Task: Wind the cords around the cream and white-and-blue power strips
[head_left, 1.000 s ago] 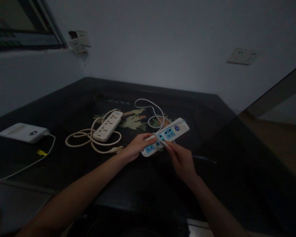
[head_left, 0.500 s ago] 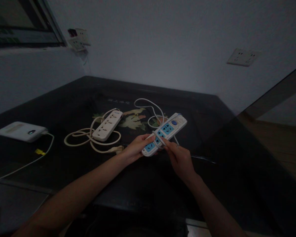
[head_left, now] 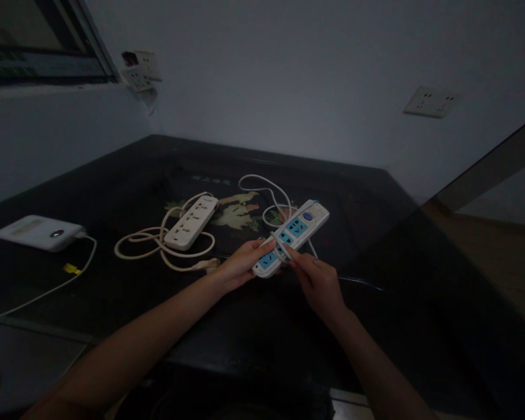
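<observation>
A white power strip (head_left: 318, 213) with blue socket panels is tilted just above the table, its far end pointing right. My left hand (head_left: 244, 262) is closed around its near end, thumb on top. Wound across the strip's middle is its white cord (head_left: 271, 192), which loops on the table behind. My right hand (head_left: 319, 281) pinches the wrapped cord at the strip's right side; a ring shows on one finger. To the left lies a second white power strip (head_left: 191, 223), with its cream cord (head_left: 135, 255) coiled loosely around it and a plug near my left wrist.
The black table (head_left: 289, 332) bears a leaf design. At its left lies a white power bank (head_left: 39, 232) with a cable and a yellow tag (head_left: 72, 269). Wall sockets (head_left: 430, 101) are on the back wall, others (head_left: 140, 70) in the left corner.
Very little differs. The held power strip has shifted slightly, its far end a touch to the left, and my right fingers have moved a little along the wrapped cord.
</observation>
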{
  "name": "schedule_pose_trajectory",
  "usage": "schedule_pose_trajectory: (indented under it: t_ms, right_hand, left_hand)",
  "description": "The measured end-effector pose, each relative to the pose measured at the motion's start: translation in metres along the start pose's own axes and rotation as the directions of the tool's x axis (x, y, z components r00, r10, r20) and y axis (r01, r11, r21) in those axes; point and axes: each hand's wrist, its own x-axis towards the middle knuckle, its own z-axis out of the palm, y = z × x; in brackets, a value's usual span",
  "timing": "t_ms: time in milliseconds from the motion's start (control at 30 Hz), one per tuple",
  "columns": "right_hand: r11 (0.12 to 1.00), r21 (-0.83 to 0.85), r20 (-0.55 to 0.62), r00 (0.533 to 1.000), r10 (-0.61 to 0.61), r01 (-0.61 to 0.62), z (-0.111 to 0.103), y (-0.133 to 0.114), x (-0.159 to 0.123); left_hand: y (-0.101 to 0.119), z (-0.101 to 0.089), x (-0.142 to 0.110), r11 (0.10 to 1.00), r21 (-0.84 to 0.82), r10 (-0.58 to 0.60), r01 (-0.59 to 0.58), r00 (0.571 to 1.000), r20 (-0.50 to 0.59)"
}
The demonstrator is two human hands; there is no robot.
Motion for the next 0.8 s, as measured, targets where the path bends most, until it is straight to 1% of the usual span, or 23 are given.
schedule_pose_trajectory:
  t_ms: [200, 467, 633, 700, 800]
  right_hand:
    - [1.0, 0.012, 0.001, 1.0, -0.02, 0.02, -0.0014, -0.0002, -0.0007]
    - [0.997, 0.075, -0.009, 1.0, 0.015, -0.014, -0.0054, -0.0028, 0.0015]
    - [0.995, 0.097, -0.015, 1.0, 0.025, -0.023, -0.0051, -0.0016, 0.0014]
    - [0.994, 0.107, -0.017, 0.999, 0.038, -0.036, -0.0051, -0.0013, 0.0016]
    - [0.991, 0.126, -0.022, 0.998, 0.054, -0.05, -0.006, -0.002, 0.0021]
  left_hand:
    - [-0.0006, 0.0022, -0.001, 1.0, -0.02, -0.015, 0.015, 1.0, 0.025]
    - [-0.0007, -0.0003, -0.0015, 1.0, -0.008, -0.006, 0.007, 0.999, 0.045]
    - [-0.0019, 0.0007, -0.0027, 0.998, 0.035, -0.043, 0.042, 0.999, 0.022]
    - [-0.003, 0.0018, -0.0029, 0.998, 0.045, -0.035, 0.034, 0.999, 0.017]
    - [-0.0045, 0.0025, -0.0027, 0.998, 0.057, 0.009, -0.01, 1.0, 0.03]
